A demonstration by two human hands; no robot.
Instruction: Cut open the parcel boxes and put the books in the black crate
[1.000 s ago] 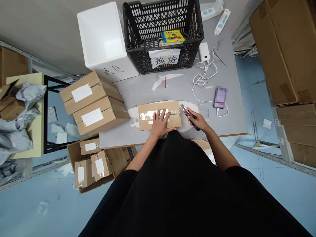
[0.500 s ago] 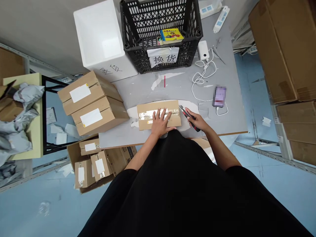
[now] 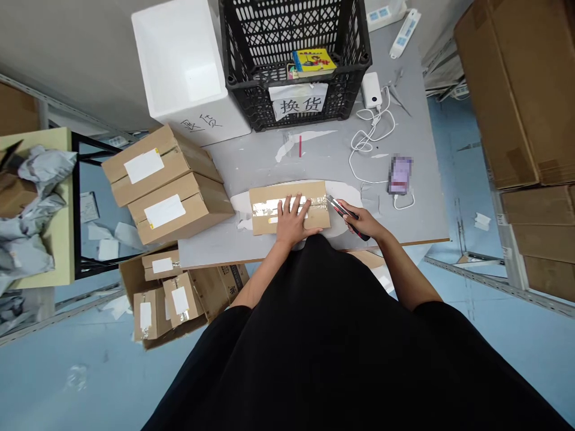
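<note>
A taped cardboard box (image 3: 265, 194) lies on the grey table (image 3: 215, 254) near its front edge. My left hand (image 3: 293, 222) rests flat on its top with the fingers spread, partly covering a white label. Clear tape runs lengthwise across the top. In my right hand (image 3: 365, 224) is a utility knife (image 3: 342, 209), red and black, the fingers wrapped round its handle. The knife's tip is at the box's right end, by the tape; whether it touches cannot be made out.
Two labelled cardboard boxes (image 3: 179, 209) stand at the left. Behind are a white foam box (image 3: 204, 123) and a black crate (image 3: 254, 99) with books (image 3: 314, 60). A phone (image 3: 401, 173) on a white cable lies right. Small boxes (image 3: 182, 302) fill a carton below left.
My right hand and the utility knife have shifted slightly right and down. My left hand stays spread on the box, which has barely moved.
</note>
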